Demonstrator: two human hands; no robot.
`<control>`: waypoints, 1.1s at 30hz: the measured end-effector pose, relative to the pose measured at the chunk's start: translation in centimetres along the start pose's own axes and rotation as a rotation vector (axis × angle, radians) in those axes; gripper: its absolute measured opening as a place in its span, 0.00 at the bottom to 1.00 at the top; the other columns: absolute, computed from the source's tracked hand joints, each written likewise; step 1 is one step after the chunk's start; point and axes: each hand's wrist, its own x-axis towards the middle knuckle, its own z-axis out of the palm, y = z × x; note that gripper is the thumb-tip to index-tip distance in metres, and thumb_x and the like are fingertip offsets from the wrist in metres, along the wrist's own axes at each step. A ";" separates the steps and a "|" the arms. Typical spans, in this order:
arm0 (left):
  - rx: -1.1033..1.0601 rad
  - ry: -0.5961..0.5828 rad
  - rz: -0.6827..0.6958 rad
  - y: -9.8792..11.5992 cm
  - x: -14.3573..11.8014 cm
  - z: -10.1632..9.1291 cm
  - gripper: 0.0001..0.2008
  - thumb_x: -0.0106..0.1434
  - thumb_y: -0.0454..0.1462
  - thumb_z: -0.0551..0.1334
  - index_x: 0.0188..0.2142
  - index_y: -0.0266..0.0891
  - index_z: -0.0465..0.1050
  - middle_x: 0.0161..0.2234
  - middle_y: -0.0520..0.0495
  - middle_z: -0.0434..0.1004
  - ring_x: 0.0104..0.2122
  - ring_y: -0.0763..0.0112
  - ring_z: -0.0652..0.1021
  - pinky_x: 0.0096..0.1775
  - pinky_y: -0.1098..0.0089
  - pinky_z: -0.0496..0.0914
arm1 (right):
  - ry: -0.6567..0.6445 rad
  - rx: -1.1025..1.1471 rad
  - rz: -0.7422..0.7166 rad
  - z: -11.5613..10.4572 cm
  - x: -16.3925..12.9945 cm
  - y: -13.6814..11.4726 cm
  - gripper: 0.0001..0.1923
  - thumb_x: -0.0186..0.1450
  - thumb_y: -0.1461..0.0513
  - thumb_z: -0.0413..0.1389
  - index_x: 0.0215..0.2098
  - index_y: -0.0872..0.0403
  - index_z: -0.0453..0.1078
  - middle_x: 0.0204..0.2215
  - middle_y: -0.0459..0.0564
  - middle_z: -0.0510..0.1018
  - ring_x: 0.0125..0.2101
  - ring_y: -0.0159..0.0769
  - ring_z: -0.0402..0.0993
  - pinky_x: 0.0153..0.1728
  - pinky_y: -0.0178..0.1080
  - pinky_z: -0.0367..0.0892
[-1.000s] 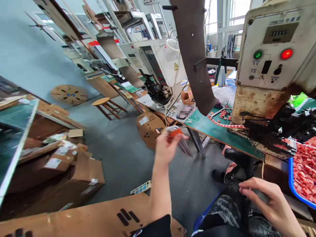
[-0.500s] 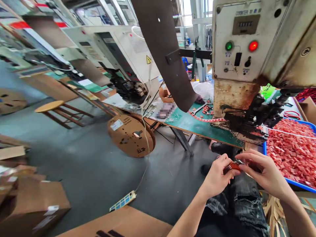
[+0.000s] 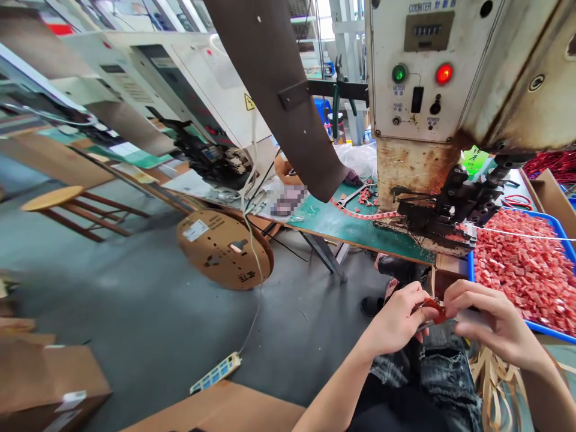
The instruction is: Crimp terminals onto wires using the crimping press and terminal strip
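Above my lap, my left hand (image 3: 398, 318) is closed around a small orange-red object with a metal part (image 3: 435, 309), perhaps a folding tool; my fingers hide much of it. My right hand (image 3: 497, 321) is right beside it, with the fingers curved and the thumb apart from them. Its fingertips reach the object's right end, and whether they touch is unclear. Close by on the right is a blue tray (image 3: 471, 264) heaped with small red-pink terminal housings (image 3: 517, 270).
A rusty press machine (image 3: 418, 162) with lit green and red lamps stands on the green bench (image 3: 360, 231). A hanging brown strip (image 3: 283, 96), a cardboard reel (image 3: 225, 249), a power strip (image 3: 216, 372) and a wooden stool (image 3: 54, 198) are to the left. Paper strips (image 3: 490, 384) hang below the tray.
My right fingers and thumb have spread apart and shifted slightly right from the object, which shows more of its orange-red side. The view has turned a little right.
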 end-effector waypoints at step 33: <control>-0.072 0.045 0.048 -4.3 1.7 4.5 0.22 0.68 0.54 0.61 0.32 0.36 0.71 0.36 0.50 0.62 0.26 0.77 0.73 0.28 0.73 0.70 | 0.651 0.185 0.509 -12.3 -1.7 3.8 0.21 0.55 0.49 0.73 0.38 0.50 0.73 0.31 0.48 0.76 0.26 0.31 0.70 0.23 0.33 0.64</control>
